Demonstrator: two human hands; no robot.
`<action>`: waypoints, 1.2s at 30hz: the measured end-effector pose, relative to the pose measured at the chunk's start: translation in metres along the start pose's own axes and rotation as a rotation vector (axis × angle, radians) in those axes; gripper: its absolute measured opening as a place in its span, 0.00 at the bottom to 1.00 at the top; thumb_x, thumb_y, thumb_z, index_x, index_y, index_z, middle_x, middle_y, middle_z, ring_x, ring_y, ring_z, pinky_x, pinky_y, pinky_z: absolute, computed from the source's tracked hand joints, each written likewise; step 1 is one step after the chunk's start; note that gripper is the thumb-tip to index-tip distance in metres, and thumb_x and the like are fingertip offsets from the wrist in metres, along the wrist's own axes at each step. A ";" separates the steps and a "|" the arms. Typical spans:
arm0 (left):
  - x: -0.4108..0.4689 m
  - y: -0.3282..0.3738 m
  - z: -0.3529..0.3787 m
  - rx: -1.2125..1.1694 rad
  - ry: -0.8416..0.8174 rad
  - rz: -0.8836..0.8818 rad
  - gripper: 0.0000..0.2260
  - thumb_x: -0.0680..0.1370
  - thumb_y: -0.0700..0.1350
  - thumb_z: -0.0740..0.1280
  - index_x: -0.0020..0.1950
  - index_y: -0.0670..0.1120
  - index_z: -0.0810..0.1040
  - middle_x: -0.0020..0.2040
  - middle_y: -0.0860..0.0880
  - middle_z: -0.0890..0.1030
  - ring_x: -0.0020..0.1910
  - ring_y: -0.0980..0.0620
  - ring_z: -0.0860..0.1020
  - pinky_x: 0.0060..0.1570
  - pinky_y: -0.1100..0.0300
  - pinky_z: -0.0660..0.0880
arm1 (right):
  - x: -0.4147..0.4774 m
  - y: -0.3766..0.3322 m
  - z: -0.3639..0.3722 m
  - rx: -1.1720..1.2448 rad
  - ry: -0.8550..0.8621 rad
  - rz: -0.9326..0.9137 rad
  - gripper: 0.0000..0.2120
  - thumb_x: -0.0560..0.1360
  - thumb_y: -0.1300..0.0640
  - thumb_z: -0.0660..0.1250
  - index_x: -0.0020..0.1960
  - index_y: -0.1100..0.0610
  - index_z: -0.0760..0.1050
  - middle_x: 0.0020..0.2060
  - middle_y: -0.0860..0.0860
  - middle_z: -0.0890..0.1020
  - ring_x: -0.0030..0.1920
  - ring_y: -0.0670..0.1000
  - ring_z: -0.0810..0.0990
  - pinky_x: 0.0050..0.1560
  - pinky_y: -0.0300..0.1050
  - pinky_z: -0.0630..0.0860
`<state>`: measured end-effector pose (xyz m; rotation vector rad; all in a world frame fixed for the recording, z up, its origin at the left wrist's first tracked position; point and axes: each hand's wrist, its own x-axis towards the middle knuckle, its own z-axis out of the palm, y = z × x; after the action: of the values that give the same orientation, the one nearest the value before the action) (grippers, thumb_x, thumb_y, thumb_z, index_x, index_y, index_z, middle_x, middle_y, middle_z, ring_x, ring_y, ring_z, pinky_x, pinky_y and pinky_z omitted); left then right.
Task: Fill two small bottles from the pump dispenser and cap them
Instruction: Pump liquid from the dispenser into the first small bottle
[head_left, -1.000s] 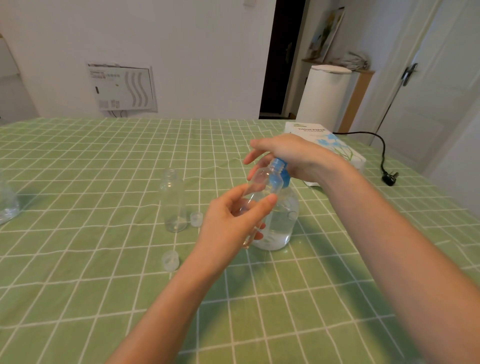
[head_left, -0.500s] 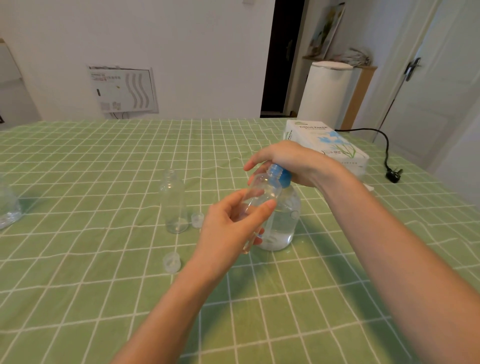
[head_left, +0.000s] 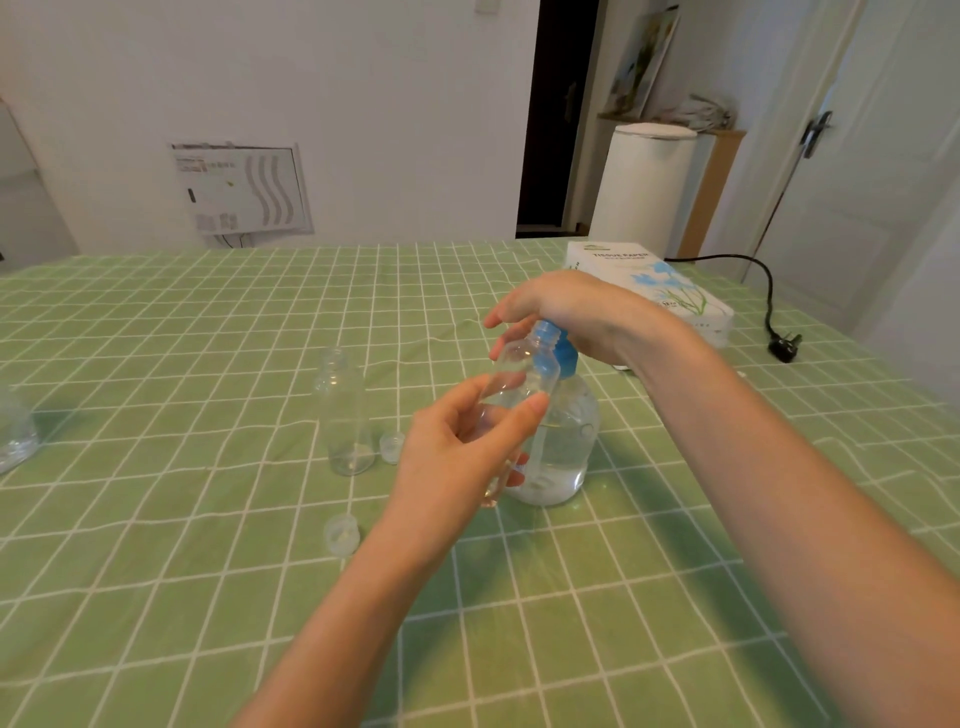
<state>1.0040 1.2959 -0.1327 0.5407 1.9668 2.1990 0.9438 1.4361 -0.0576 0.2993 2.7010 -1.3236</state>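
Head view: filling looks to be the step in hand; the left hand (head_left: 467, 447) pinches a tilted small bottle (head_left: 511, 395) at the spout of the pump dispenser (head_left: 558, 441), which stands mid-table; the right hand (head_left: 566, 312) rests on the pump head with fingers relaxed; next comes a steady downward press, keeping mouth and spout aligned; the second bottle (head_left: 345, 415) stands uncapped toward the left edge.

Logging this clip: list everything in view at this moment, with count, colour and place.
tablecloth: 1, green check, under everything
pump dispenser: 1, clear with blue pump, centre
held small bottle: 1, clear, in front of the pump
standing small bottle: 1, clear, uncapped, left of pump dispenser
caps: 2, clear, loose on tablecloth
tissue box: 1, white, far right
plug: 1, black, right edge
container: 1, clear, left edge
left hand: 1, grips held small bottle
right hand: 1, on pump top
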 end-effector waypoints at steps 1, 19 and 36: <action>-0.001 0.000 0.000 0.000 -0.001 -0.003 0.12 0.70 0.48 0.71 0.53 0.52 0.80 0.36 0.45 0.81 0.30 0.56 0.78 0.29 0.67 0.74 | 0.000 0.001 0.001 -0.003 0.004 0.001 0.12 0.77 0.58 0.63 0.59 0.58 0.78 0.60 0.58 0.79 0.58 0.58 0.80 0.64 0.55 0.74; 0.000 0.002 0.001 -0.017 -0.013 -0.005 0.12 0.72 0.46 0.70 0.56 0.50 0.79 0.41 0.38 0.82 0.33 0.54 0.78 0.29 0.67 0.74 | -0.001 -0.001 -0.005 0.018 -0.048 -0.038 0.13 0.77 0.63 0.64 0.61 0.60 0.77 0.56 0.57 0.82 0.56 0.54 0.81 0.60 0.46 0.77; 0.000 0.002 0.002 -0.018 -0.003 -0.008 0.10 0.71 0.48 0.71 0.52 0.54 0.79 0.38 0.44 0.81 0.31 0.55 0.78 0.28 0.68 0.73 | -0.004 -0.004 -0.004 -0.039 -0.007 -0.062 0.11 0.78 0.62 0.62 0.59 0.57 0.77 0.53 0.55 0.83 0.59 0.55 0.79 0.65 0.54 0.73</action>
<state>1.0055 1.2976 -0.1305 0.5325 1.9417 2.2077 0.9470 1.4369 -0.0512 0.2088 2.7475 -1.2834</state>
